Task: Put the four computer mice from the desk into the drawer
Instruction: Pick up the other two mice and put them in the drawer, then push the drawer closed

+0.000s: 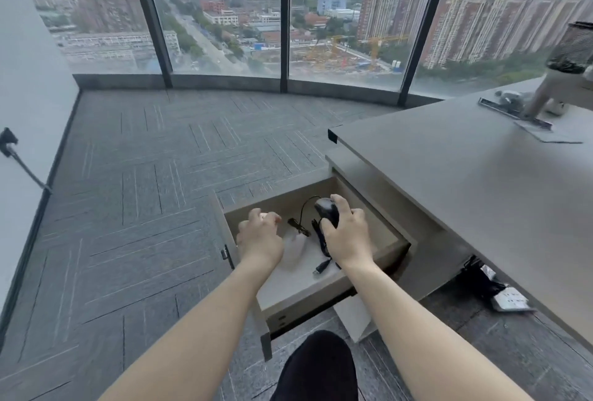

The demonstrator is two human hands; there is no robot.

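Observation:
The drawer under the grey desk stands pulled out. My right hand is inside it, closed around a black wired mouse. That mouse's black cable loops over the drawer floor and ends in a USB plug. My left hand hovers over the drawer's left part with its fingers curled; something pale shows at the fingertips, and I cannot tell whether it is held. A white mouse, blurred, lies on the drawer floor just right of that hand. No mouse is visible on the desk top.
A black mesh holder and a cable slot sit at the desk's far right. A power strip lies on the carpet under the desk. My knee is below the drawer front. Open carpet stretches to the windows.

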